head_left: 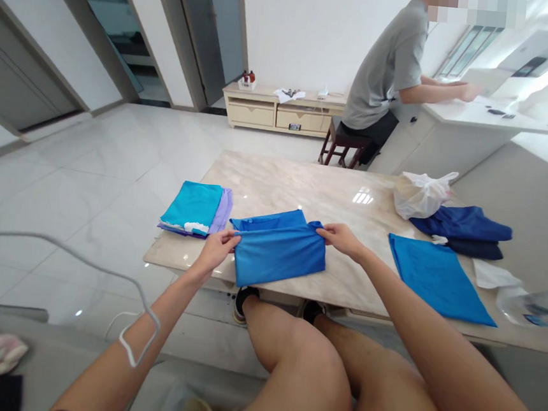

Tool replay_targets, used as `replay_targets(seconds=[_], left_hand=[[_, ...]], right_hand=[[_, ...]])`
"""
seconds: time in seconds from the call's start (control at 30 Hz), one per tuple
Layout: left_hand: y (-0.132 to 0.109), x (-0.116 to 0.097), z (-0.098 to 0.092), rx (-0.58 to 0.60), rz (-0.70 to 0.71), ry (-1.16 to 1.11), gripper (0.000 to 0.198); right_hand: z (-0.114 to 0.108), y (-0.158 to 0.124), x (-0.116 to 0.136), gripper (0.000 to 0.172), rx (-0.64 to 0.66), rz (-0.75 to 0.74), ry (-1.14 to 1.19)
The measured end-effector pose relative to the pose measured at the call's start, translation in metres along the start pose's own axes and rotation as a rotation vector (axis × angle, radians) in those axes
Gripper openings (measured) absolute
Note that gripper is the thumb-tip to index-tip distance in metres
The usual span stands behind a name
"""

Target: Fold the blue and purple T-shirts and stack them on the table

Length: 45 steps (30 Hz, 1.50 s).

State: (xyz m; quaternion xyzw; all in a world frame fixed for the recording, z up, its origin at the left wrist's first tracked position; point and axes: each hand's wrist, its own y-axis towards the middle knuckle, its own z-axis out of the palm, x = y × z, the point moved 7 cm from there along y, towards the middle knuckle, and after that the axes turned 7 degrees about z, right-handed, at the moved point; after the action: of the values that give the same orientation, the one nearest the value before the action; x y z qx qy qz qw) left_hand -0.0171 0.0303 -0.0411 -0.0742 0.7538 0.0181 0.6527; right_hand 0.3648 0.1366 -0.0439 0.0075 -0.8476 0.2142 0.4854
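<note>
A blue cloth (279, 254), partly folded, is stretched between my two hands over the near part of the marble-topped table (276, 180). My left hand (217, 248) pinches its upper left corner. At the upper right corner, my right hand (341, 237) grips the cloth between thumb and fingers. Behind the raised front layer, another layer of the same cloth lies on the tabletop. To the left sits a folded stack with a teal cloth (193, 203) on top and a purple cloth (223, 210) beneath. Another blue cloth (440, 281) lies flat at the right.
A white plastic bag (421, 194) and dark blue fabric (466, 227) lie at the table's right, near a clear plastic bottle (540, 309). A person in a grey shirt (389, 62) sits on a stool beyond. A grey cable (82, 260) crosses my left forearm.
</note>
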Motion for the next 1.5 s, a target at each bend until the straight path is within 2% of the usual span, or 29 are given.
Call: replay_targets(seconds=[0.1, 0.17, 0.27, 0.33, 0.43, 0.5, 0.57, 0.67, 0.8, 0.9, 1.07, 1.2, 1.33, 1.43, 1.5], left_hand=[[0.044, -0.001, -0.010, -0.057, 0.006, 0.057, 0.057], [0.065, -0.002, -0.018, -0.146, 0.040, 0.175, 0.046], [0.066, 0.001, -0.026, -0.263, 0.137, 0.428, 0.041], [0.050, 0.015, -0.025, -0.251, 0.141, 0.533, 0.042], [0.017, 0.045, -0.020, -0.213, 0.044, 0.563, 0.047], [-0.001, 0.061, -0.014, -0.206, -0.064, 0.520, 0.052], [-0.012, 0.067, -0.004, -0.203, -0.156, 0.469, 0.055], [-0.020, 0.056, 0.010, -0.212, -0.198, 0.410, 0.052], [-0.041, 0.041, 0.024, -0.197, -0.233, 0.263, 0.022], [-0.074, 0.045, 0.036, -0.147, -0.304, 0.077, 0.019], [-0.137, 0.047, 0.050, -0.150, -0.401, -0.305, 0.019], [-0.161, 0.027, 0.042, -0.215, -0.376, -0.565, 0.017], [-0.176, 0.001, 0.027, -0.277, -0.304, -0.700, 0.018], [-0.188, -0.016, 0.022, -0.263, -0.228, -0.775, 0.029], [-0.193, -0.026, 0.017, -0.260, -0.187, -0.797, 0.038]], right_hand=[[-0.008, 0.042, 0.014, 0.034, -0.181, 0.065, -0.146], [-0.009, 0.065, 0.016, 0.033, -0.283, 0.119, -0.204], [-0.004, 0.082, 0.003, 0.037, -0.377, 0.210, -0.275], [0.002, 0.079, -0.013, 0.037, -0.391, 0.278, -0.325], [0.015, 0.059, -0.036, 0.036, -0.344, 0.360, -0.358], [0.024, 0.040, -0.044, 0.037, -0.302, 0.395, -0.349], [0.034, 0.020, -0.043, 0.039, -0.258, 0.418, -0.316], [0.052, -0.008, -0.032, 0.035, -0.209, 0.446, -0.225], [0.068, -0.041, -0.013, 0.022, -0.213, 0.439, -0.048], [0.074, -0.064, 0.000, 0.012, -0.243, 0.396, 0.130], [0.089, -0.099, 0.025, 0.012, -0.203, 0.323, 0.389], [0.095, -0.123, 0.053, 0.010, -0.175, 0.257, 0.482], [0.085, -0.142, 0.082, 0.009, -0.149, 0.187, 0.517], [0.076, -0.145, 0.099, 0.009, -0.149, 0.161, 0.530], [0.075, -0.137, 0.110, 0.007, -0.156, 0.166, 0.533]])
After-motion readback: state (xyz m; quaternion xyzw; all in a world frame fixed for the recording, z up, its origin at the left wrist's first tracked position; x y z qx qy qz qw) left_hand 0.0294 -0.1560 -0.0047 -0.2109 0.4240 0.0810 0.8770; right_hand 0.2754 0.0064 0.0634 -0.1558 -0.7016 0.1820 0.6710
